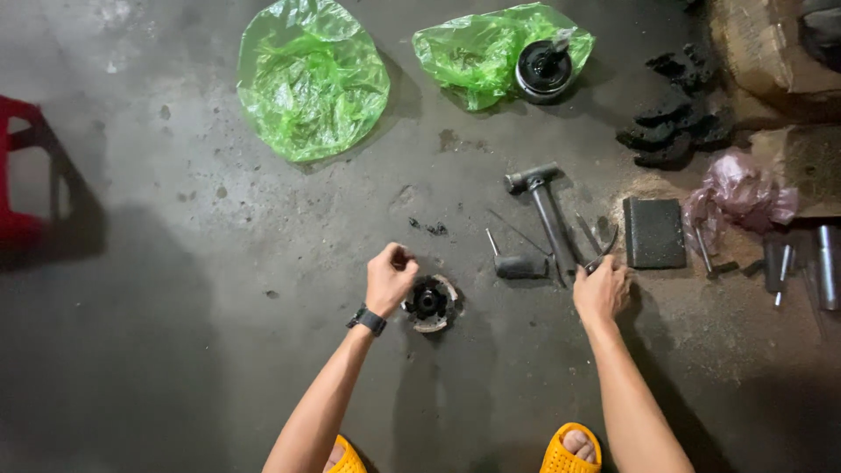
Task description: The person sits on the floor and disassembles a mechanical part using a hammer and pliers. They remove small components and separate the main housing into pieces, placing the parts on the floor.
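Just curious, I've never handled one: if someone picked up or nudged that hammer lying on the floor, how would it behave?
The hammer looks all metal, so probably stiff and heavy for its size, weighted toward the head. Its handle seems round, so a sideways nudge might roll it slightly, though the crosswise head should stop it. The greasy floor suggests a slippery grip.

Round metal part (430,303), black hub, pale worn rim, flat on concrete floor (219,263). Dark-handled pliers (601,254) just right of hammer (548,210), tips pointing up-right.
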